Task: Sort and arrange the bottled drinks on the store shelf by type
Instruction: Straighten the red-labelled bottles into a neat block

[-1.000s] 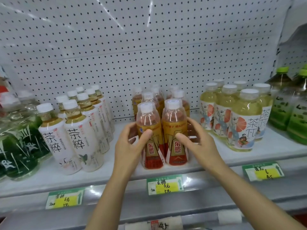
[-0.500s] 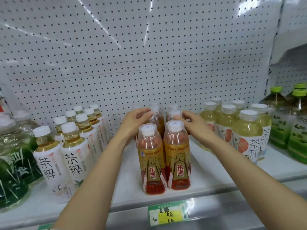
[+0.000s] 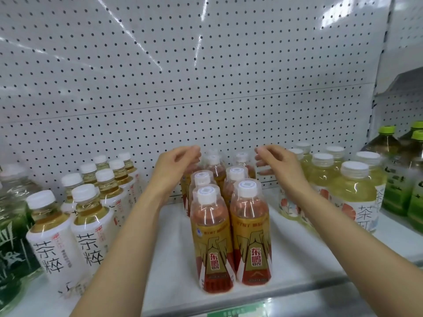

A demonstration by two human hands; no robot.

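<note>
We reach both hands deep along the white metal shelf (image 3: pixel 174 259), left hand (image 3: pixel 176 165) and right hand (image 3: pixel 278 164) flanking the rear amber bottles with gold-and-red labels (image 3: pixel 231 225). Both sets of fingers curl loosely open, holding nothing, probably to square that double row. Bare shelf flanks the amber bottles; their front pair stands near the shelf's edge.

On the shelf (image 3: pixel 174 248) we see the gold-label bottles (image 3: pixel 231 225) in two rows at centre, white-label tea bottles (image 3: pixel 75 225) to their left, floral-label bottles (image 3: pixel 343 197) to their right, pegboard (image 3: pixel 183 88) behind all.
</note>
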